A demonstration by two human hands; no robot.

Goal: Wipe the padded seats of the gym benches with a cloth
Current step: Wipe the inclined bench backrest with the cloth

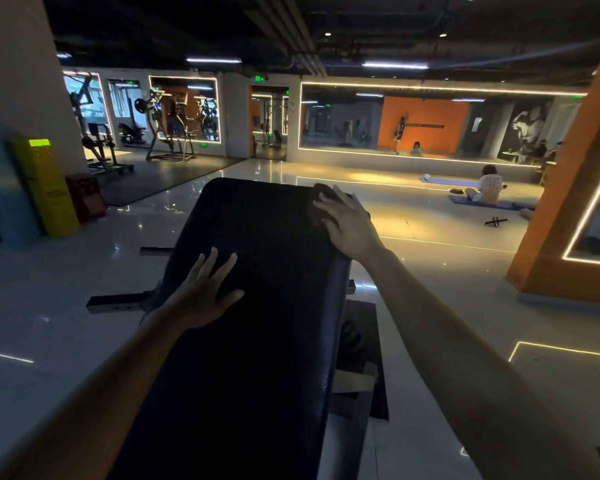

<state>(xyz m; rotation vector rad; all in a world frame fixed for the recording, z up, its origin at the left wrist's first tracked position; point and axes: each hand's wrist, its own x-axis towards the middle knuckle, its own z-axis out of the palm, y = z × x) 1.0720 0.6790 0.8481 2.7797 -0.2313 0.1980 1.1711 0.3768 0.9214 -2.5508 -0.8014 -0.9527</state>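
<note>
On one bench [257, 341], two hands [201, 292] [350, 225], one cloth [321, 195]

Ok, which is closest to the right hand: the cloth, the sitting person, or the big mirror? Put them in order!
1. Cloth, under the right hand.
2. Sitting person, on the floor, right.
3. Big mirror, far back wall.

I record the long dark padded bench [257, 341] running away from me, centre of view. My left hand [201, 292] lies flat at its left edge, midway along. My right hand [347, 220] rests on a dark crumpled cloth [321, 192] at the far right corner. A tall yellow cabinet [45, 188] stands left of the bench, and a broad orange pillar [568, 202] stands to its right.
</note>
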